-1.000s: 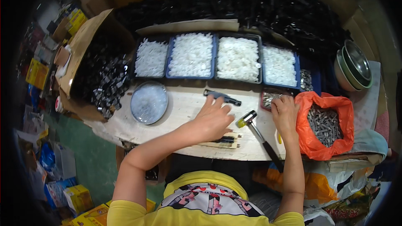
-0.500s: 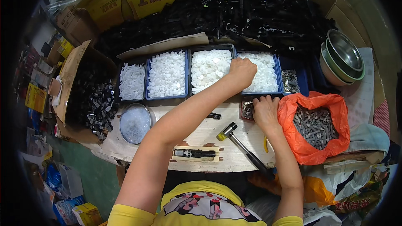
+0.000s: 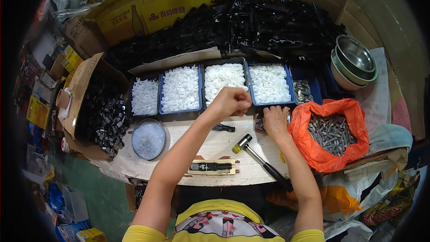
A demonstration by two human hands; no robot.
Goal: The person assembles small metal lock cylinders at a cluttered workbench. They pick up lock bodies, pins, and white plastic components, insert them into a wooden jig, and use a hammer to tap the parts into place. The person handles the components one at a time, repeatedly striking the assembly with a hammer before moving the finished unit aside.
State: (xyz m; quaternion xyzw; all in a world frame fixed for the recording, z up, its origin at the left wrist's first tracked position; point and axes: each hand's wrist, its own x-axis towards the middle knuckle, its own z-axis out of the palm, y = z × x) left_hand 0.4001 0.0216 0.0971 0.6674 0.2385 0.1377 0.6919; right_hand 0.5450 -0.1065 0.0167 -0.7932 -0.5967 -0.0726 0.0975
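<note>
My left hand (image 3: 233,102) is above the front edge of a tray of white round plastic parts (image 3: 225,77). Its fingers are curled together, and whatever they pinch is too small to make out. My right hand (image 3: 276,121) reaches into a small reddish-brown tray (image 3: 259,124) of shiny little parts, its fingers bent down and closed, the tips partly hidden. Between my forearms a black mechanism (image 3: 210,166) with a metal piece lies in a pale wooden holder (image 3: 233,170). A mallet (image 3: 264,161) with a yellow tip and black grip lies to its right.
Blue trays of white parts (image 3: 180,88) line the back. A round dish (image 3: 148,140) and a carton of black parts (image 3: 107,121) are left. An orange bag (image 3: 300,130) of grey pieces and stacked bowls (image 3: 354,62) stand right. Black parts (image 3: 224,27) are heaped behind.
My left hand has come back from the tray of white parts on the right, moving left and nearer to me. My right hand stays at the small reddish-brown tray. The whole view has shifted slightly.
</note>
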